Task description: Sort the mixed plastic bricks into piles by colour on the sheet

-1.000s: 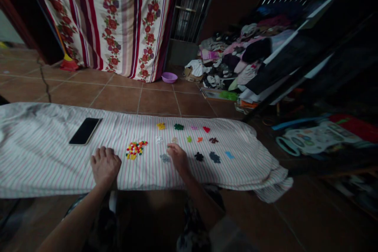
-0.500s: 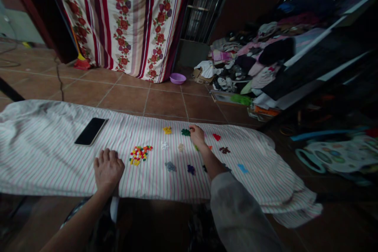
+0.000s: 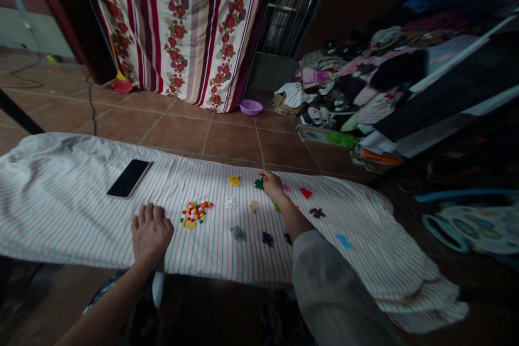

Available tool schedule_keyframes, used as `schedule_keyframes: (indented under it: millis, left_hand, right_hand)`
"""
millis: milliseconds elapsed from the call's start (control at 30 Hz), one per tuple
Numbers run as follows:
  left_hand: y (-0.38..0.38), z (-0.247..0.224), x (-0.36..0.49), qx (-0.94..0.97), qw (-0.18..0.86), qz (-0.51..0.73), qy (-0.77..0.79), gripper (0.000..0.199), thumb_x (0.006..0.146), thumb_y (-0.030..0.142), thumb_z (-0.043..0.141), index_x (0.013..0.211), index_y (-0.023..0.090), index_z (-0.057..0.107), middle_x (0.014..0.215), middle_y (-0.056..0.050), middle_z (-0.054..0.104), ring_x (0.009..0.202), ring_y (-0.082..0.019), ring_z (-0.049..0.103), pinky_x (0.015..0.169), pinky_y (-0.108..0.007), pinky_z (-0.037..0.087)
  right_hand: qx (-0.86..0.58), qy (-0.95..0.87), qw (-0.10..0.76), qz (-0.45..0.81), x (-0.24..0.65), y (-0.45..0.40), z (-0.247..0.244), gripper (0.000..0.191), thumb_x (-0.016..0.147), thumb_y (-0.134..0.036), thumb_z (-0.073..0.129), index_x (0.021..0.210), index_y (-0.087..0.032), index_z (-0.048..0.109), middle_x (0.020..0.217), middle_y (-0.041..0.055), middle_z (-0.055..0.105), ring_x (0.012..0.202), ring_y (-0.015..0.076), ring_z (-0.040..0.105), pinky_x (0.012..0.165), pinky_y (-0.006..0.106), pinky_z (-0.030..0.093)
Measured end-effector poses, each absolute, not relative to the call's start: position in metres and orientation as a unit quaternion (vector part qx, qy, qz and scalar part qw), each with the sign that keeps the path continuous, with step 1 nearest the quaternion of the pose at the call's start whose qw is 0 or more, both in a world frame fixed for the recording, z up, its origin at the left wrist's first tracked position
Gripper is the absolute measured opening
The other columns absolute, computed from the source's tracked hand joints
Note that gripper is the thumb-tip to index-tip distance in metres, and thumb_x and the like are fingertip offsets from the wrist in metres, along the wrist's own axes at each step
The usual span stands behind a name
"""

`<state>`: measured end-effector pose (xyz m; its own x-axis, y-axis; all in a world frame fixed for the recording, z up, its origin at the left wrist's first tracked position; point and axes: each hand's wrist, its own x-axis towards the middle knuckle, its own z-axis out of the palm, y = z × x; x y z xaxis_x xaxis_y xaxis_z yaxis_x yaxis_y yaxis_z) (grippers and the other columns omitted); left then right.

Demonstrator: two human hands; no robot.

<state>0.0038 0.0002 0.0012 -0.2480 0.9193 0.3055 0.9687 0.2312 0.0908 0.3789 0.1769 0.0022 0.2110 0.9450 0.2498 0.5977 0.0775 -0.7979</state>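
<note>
My left hand (image 3: 152, 233) lies palm down on the striped cloth (image 3: 81, 216), open, fingers a little spread. To its right is a mixed pile of small coloured pieces (image 3: 195, 213), red, yellow, white, orange and green. My right hand (image 3: 273, 185) is at the dark green pieces (image 3: 259, 184), its fingers drawn together; whether a piece is between them is hidden. Around it are single-colour groups: yellow pieces (image 3: 234, 180), white pieces (image 3: 231, 202), beige pieces (image 3: 253, 206), grey pieces (image 3: 238, 233), dark blue pieces (image 3: 267, 238), red pieces (image 3: 305, 193), brown pieces (image 3: 317, 212) and light blue pieces (image 3: 344, 241). My right forearm partly covers others.
A phone (image 3: 130, 178) lies on the cloth at the left. Beyond the table are a floral curtain (image 3: 198, 27), a purple basin (image 3: 251, 107) on the tiled floor and a heap of clothes (image 3: 357, 75). A pale plastic item (image 3: 482, 221) stands at the right.
The view has shifted slightly, so most things appear a little further right. My right hand stays by the dark green pieces, its fingertips slightly shifted. My left hand still rests on the cloth.
</note>
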Motion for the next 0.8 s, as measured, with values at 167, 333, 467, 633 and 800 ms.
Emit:
schedule_keyframes:
  millis: [167,333,467,633,800]
  left_hand:
    - [0.0,0.005,0.005,-0.603,0.079,-0.146,-0.78,0.032,0.084,0.025,0.037,0.106,0.014,0.059,0.132,-0.017,0.053,0.132,-0.032,0.04,0.107,-0.049,0.03]
    - [-0.001,0.004,0.005,-0.605,0.078,-0.152,-0.777,0.033,0.084,0.024,0.037,0.107,0.013,0.059,0.132,-0.018,0.053,0.133,-0.033,0.039,0.107,-0.049,0.029]
    - [0.0,0.002,0.003,-0.606,0.089,-0.147,-0.777,0.034,0.086,0.025,0.035,0.106,0.012,0.059,0.132,-0.019,0.053,0.132,-0.033,0.04,0.107,-0.049,0.029]
    - [0.0,0.0,0.001,-0.606,0.089,-0.15,-0.776,0.033,0.086,0.025,0.035,0.105,0.012,0.059,0.132,-0.019,0.054,0.132,-0.033,0.041,0.107,-0.048,0.03]
    - [-0.001,0.0,0.001,-0.604,0.102,-0.149,-0.776,0.032,0.086,0.024,0.035,0.105,0.011,0.059,0.131,-0.018,0.055,0.131,-0.034,0.042,0.107,-0.049,0.031]
  right_hand:
    - [-0.656,-0.601,0.431,0.153,0.376,0.166,0.012,0.023,0.071,-0.012,0.049,0.076,-0.023,0.069,0.08,0.004,0.07,0.085,0.0228,0.067,0.09,0.045,0.051]
    - [-0.646,-0.598,0.456,0.129,0.359,0.136,0.026,0.028,0.078,-0.017,0.044,0.089,-0.021,0.069,0.094,0.007,0.072,0.093,0.0225,0.067,0.092,0.041,0.05]
    - [-0.589,-0.622,0.48,0.187,0.313,0.087,0.027,0.028,0.082,-0.026,0.046,0.096,-0.021,0.069,0.097,0.0074,0.071,0.09,0.0219,0.066,0.085,0.036,0.052]
    - [-0.508,-0.669,0.45,0.302,0.237,0.024,0.015,0.032,0.083,-0.021,0.046,0.105,-0.021,0.069,0.098,0.0057,0.07,0.078,0.0172,0.066,0.073,0.03,0.054]
    - [-0.535,-0.706,0.397,0.242,0.191,0.0,-0.008,0.031,0.085,-0.017,0.047,0.106,-0.021,0.069,0.097,0.0069,0.068,0.091,0.0187,0.063,0.084,0.031,0.051]
